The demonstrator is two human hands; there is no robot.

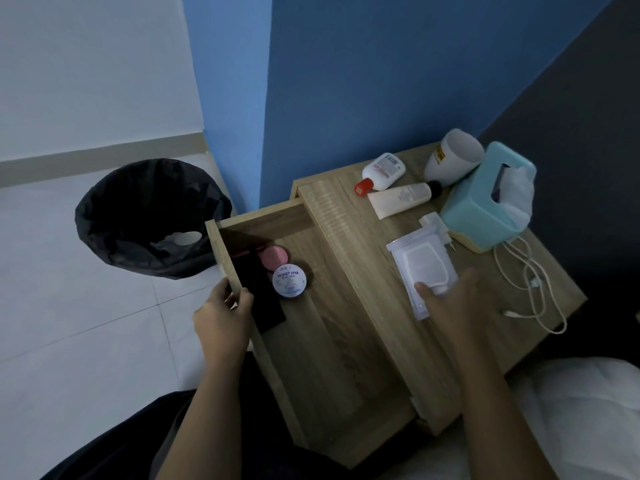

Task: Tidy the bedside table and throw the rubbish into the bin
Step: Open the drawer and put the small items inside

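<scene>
Gripped light wooden drawer's (216, 244) wall with left hand (223, 317); rested right hand (460, 303), fingers seemingly flat, on clear plastic pouch of white pads (415, 258) lying lengthwise away from wrist on wooden bedside table (346, 220).

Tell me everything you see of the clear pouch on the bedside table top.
The clear pouch is a flat, see-through plastic bag with white square pads inside, perhaps cotton. It lies flat on the wooden bedside table, just in front of the teal tissue box. A white plug lies at its far corner. The right hand covers its near end, thumb on the plastic; a grip is not certain.
</scene>
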